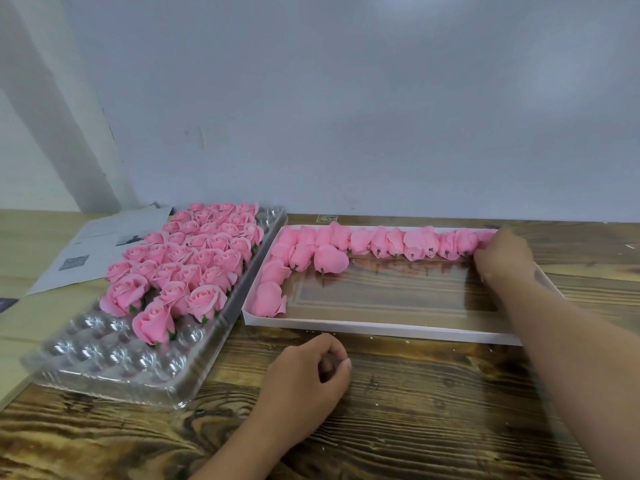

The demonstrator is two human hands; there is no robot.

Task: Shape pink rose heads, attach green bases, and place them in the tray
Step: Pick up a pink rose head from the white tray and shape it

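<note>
The right hand (pixel 502 258) reaches the far right rose head (pixel 486 239) in the white box (pixel 381 329), its grip there too blurred to tell, while the left hand (pixel 311 372) rests loosely curled and empty on the worktop (pixel 398 410), so lift the bud gently by its base before moving it to the clear tray (pixel 114 368).

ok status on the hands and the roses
Right hand reaching rose at box far corner. Left hand loosely curled on table. Nothing blocking.
</note>
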